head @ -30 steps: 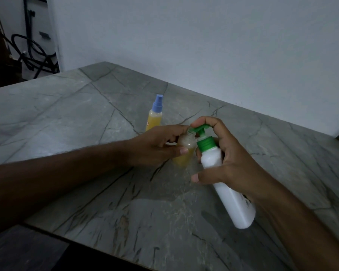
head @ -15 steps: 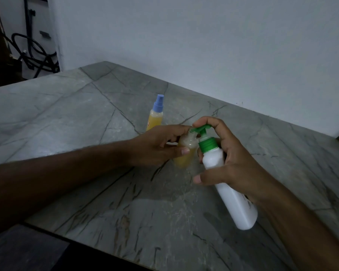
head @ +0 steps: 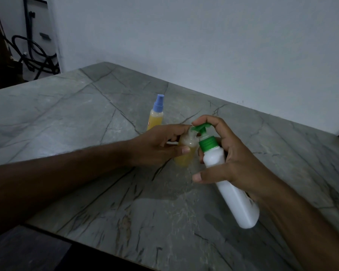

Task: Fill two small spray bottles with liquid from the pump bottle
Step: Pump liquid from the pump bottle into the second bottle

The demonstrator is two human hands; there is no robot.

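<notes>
Gripping pump bottle [head: 223, 169], right hand [head: 237, 163]; left hand [head: 157, 145] holds uncapped spray bottle [head: 186, 151]; labels unreadable.

White pump bottle [head: 235, 192], green pump; seemingly amber spray bottles [head: 156, 119]; grey veined table [head: 67, 114]

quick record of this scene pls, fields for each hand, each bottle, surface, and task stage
left hand: grips the open spray bottle, which holds yellow liquid
right hand: holds the pump bottle tilted, a finger on its green pump head
nozzle: at the open bottle's mouth
capped spray bottle: blue spray top, yellow liquid, upright behind the left hand
surface: grey marble-look table
stage: second bottle being filled, not yet capped; its cap not seen
</notes>
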